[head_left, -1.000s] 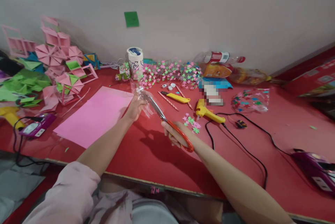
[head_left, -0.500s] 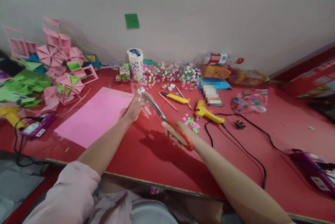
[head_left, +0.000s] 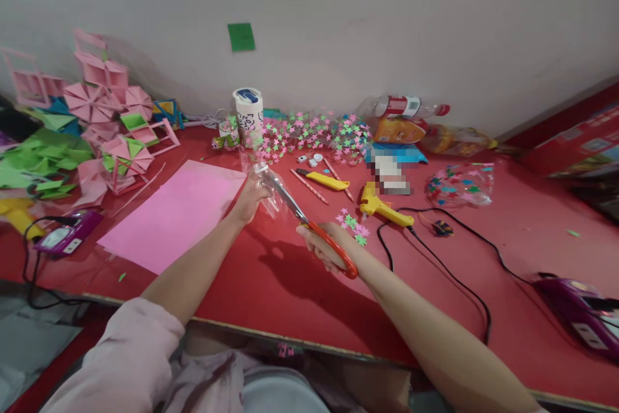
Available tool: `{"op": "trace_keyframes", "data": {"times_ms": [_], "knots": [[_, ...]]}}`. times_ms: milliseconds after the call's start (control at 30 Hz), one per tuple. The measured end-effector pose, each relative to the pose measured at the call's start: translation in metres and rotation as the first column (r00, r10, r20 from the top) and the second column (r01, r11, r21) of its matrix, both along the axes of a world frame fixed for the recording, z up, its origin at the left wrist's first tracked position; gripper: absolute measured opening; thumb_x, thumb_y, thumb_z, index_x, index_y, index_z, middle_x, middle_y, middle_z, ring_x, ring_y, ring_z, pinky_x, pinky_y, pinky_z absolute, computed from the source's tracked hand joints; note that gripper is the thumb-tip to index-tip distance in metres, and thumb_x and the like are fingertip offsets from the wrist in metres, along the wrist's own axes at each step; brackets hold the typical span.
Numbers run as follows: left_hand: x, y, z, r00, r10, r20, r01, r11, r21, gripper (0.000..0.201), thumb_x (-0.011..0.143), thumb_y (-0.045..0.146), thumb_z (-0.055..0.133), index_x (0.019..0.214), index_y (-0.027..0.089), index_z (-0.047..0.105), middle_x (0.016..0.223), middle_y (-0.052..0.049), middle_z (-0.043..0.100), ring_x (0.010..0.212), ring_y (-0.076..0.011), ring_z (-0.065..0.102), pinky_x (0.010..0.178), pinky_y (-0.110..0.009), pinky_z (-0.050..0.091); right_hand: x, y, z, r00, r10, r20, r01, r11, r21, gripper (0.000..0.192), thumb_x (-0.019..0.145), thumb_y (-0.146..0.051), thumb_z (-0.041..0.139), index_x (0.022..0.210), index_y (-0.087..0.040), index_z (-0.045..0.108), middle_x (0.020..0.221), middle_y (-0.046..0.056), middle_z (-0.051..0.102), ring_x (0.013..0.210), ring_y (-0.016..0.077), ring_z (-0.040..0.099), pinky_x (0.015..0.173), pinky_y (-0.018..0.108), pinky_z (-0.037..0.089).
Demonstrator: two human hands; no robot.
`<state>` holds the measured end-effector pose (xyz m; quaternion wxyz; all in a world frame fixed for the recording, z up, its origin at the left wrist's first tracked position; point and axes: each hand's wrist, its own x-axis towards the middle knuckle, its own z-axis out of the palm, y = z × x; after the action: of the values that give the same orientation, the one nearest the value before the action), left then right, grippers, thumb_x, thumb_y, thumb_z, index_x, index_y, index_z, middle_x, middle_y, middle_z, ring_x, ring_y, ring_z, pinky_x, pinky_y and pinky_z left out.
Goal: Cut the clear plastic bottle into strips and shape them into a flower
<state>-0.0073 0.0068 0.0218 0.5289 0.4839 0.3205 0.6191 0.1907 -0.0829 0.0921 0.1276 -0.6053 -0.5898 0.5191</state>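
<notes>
Two hands: both over the red table [head_left: 271, 284], arms reaching in from 6 o'clock.
Right hand [head_left: 323, 247]: fingers closed through the red loops of the scissors [head_left: 309, 223]; blades run up toward 10 o'clock.
Blades: look nearly pressed together, tips at or inside the clear plastic; the exact contact is too small to tell.
Left hand [head_left: 249, 197]: wrapped around the lower part of the clear plastic bottle [head_left: 267, 184], held just above the table, neck toward 12 o'clock.
Bottle place: mid-table, just right of the pink sheet [head_left: 176, 213], at about 11 o'clock from the right hand.
Step in hand: by my reading, a cut into the bottle wall is under way, the left hand steadying while the scissors bite.
Next move calls for: a firm left grip, small turns of the bottle to feed the blades, fingers kept off the cut line; thin plastic may buckle or slip.
Near right: paper stars [head_left: 353, 223] loose at 1 o'clock of the right hand; yellow glue gun [head_left: 382, 205] beyond, its black cord [head_left: 454, 278] trailing toward 4 o'clock.
Middle: yellow utility knife [head_left: 325, 179] and pink sticks.
Far: white patterned cup [head_left: 250, 113], a heap of stars, soda bottles [head_left: 403, 107] lying against the partition at 12 to 1 o'clock.
Far left: folded pink and green paper pieces [head_left: 97, 123] at 10 o'clock.
</notes>
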Motion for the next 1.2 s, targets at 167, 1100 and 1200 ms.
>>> {"op": "trace_keyframes", "data": {"times_ms": [167, 1100, 1200], "knots": [[0.0, -0.001, 0.0, 0.999, -0.005, -0.043, 0.006, 1.0, 0.026, 0.038, 0.059, 0.017, 0.064, 0.096, 0.024, 0.059, 0.091, 0.001, 0.063, 0.094, -0.0185, 0.059, 0.089, -0.034, 0.044, 0.001, 0.0, -0.006, 0.991, 0.038, -0.13, -0.038, 0.999, 0.004, 0.054, 0.082, -0.069, 0.054, 0.062, -0.02, 0.047, 0.033, -0.009, 0.038, 0.026, 0.006, 0.037, 0.036, 0.019, 0.038], [0.015, -0.013, 0.007, 0.993, 0.07, 0.093, -0.065, 0.997, -0.05, 0.039, 0.059, 0.014, 0.069, 0.095, 0.025, 0.059, 0.091, 0.001, 0.065, 0.098, -0.0181, 0.061, 0.094, -0.034, 0.043, -0.001, -0.002, -0.007, 0.992, 0.044, -0.118, -0.042, 0.999, 0.021, 0.046, 0.09, -0.058, 0.05, 0.065, -0.02, 0.047, 0.035, -0.009, 0.039, 0.028, 0.0059, 0.038, 0.038, 0.019, 0.037], [0.012, -0.011, 0.006, 0.993, 0.072, 0.091, -0.068, 0.997, -0.043, 0.041, 0.057, 0.012, 0.068, 0.095, 0.025, 0.06, 0.092, 0.001, 0.065, 0.1, -0.0187, 0.061, 0.094, -0.034, 0.043, 0.0, 0.0, -0.007, 0.997, 0.039, -0.07, -0.037, 0.999, 0.029, 0.05, 0.088, -0.063, 0.051, 0.062, -0.021, 0.045, 0.033, -0.009, 0.037, 0.026, 0.0065, 0.038, 0.036, 0.019, 0.035]]}}
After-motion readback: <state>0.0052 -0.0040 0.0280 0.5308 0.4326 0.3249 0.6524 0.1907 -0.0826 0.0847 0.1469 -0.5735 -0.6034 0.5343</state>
